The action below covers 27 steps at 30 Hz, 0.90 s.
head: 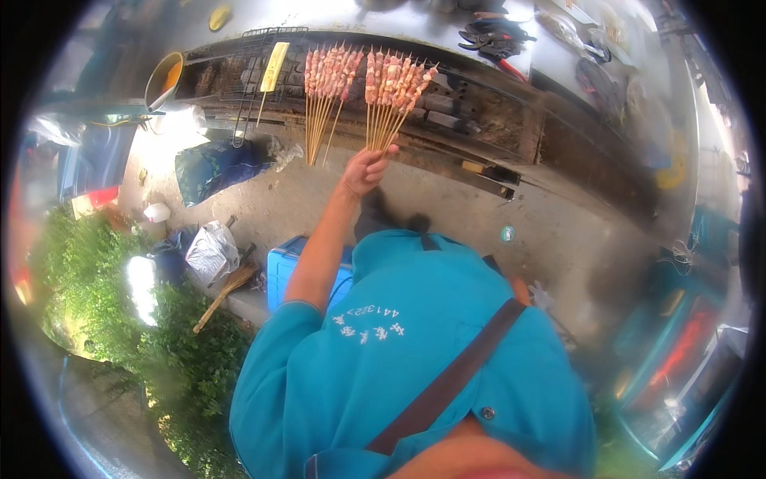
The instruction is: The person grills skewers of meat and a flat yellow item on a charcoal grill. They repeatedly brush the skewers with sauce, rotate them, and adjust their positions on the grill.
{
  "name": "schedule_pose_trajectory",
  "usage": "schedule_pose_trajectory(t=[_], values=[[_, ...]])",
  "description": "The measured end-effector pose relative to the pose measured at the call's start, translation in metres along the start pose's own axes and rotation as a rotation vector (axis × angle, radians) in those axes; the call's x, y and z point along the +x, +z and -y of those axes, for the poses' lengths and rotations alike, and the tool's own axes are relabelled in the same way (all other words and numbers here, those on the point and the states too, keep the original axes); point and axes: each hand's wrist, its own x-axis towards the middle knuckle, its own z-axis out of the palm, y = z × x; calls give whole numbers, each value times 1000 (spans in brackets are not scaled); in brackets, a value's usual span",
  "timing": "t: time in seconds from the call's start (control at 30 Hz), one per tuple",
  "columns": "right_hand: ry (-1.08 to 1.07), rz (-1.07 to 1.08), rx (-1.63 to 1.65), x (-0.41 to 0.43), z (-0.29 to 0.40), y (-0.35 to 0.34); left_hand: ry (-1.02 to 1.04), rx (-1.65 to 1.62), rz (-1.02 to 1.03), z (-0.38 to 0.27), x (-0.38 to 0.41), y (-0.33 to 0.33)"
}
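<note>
My left hand (366, 170) is closed around the lower ends of a fanned bunch of bamboo skewers (383, 123). Raw-looking cubed meat (392, 78) on them lies over the long charcoal grill (508, 120). Just left, a second bunch of meat skewers (326, 75) rests across the grill, its sticks pointing toward me. Farther left, a yellow slab on a stick (274, 67) lies by a wire grilling basket (239, 90). My right hand is out of view; only a little skin of that arm shows beside my teal shirt (419, 335).
A metal bowl (149, 90) with orange contents sits at the grill's left end. Black-and-red gloves (494, 39) lie on the metal counter (383, 18) behind. Near me are a blue crate (284, 269), a straw broom (224, 293), a silvery plastic bag (212, 254) and green shrubs (185, 353).
</note>
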Motion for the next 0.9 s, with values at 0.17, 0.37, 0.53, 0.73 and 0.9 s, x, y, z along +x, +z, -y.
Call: schedule_pose_trajectory(t=[0.17,0.37,0.53,0.73,0.9], values=[[-150,-199,-66,40,3,10,117,287,-165,3,0,3],[-74,-60,181,43,78,-36,313,857,-468,3,-8,17],[-234,-173,27,54,31,8,1040,2249,-922,-27,-37,60],[-157,-67,30,51,26,25,707,2467,-1113,-59,-29,23],[-83,-14,115,34,57,7,479,2399,-1042,-94,-36,16]])
